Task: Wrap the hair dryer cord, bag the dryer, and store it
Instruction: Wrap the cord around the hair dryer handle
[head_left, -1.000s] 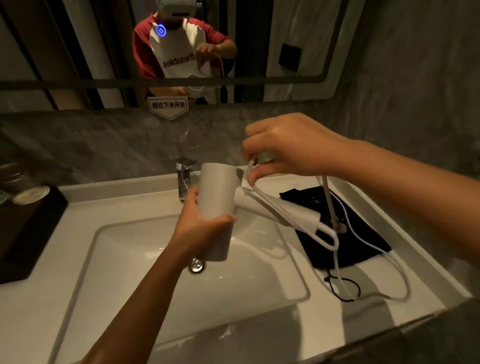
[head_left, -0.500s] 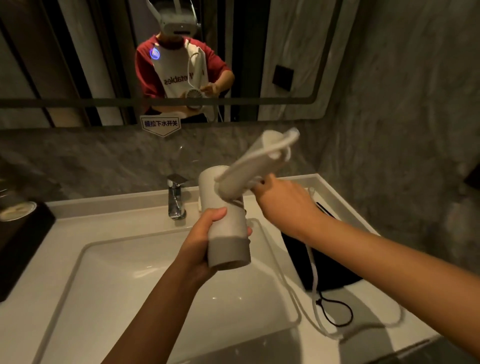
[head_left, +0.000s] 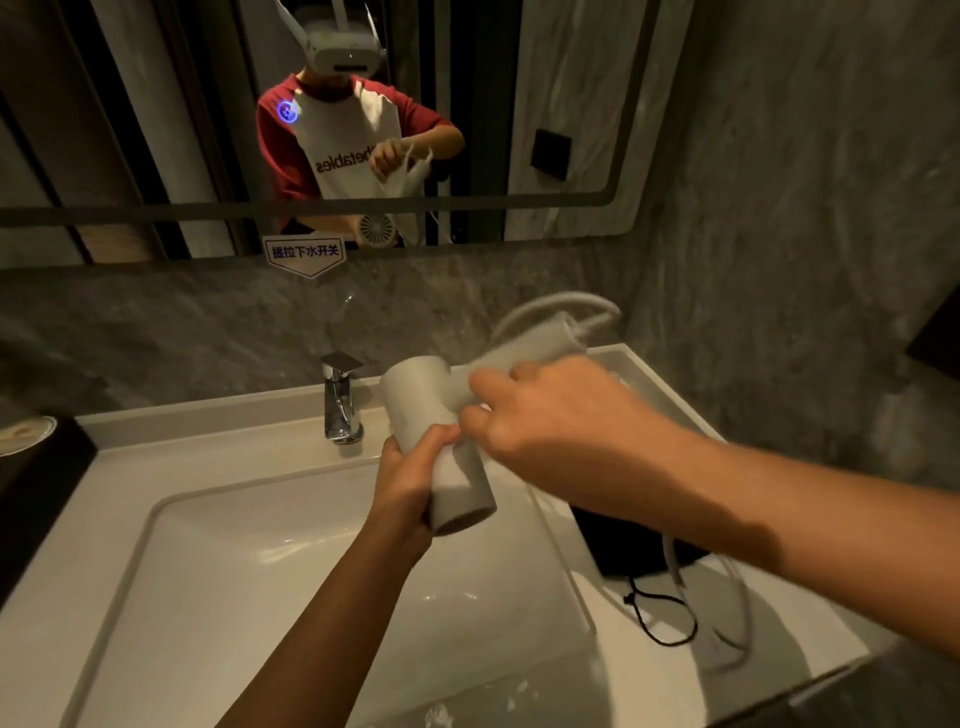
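I hold a white hair dryer (head_left: 441, 415) above the sink. My left hand (head_left: 410, 478) grips its barrel from below. The dryer's handle points up and to the right, blurred by motion, with a loop of white cord (head_left: 561, 306) arching over its end. My right hand (head_left: 545, 421) is closed on the cord beside the base of the handle. More cord (head_left: 732, 613) hangs down past my right forearm onto the counter. A black drawstring bag (head_left: 634, 545) lies flat on the counter to the right of the basin, partly hidden by my right arm.
A white rectangular basin (head_left: 270, 561) fills the counter below my hands. A chrome faucet (head_left: 340, 400) stands at its back edge. A dark tray (head_left: 36, 483) sits at the left. A mirror (head_left: 156, 104) and grey stone walls close off the back and right.
The dryer's handle has swung from pointing down-right, to upright, to up-right. My right hand has circled around the handle with the cord. The left hand keeps its hold on the barrel.
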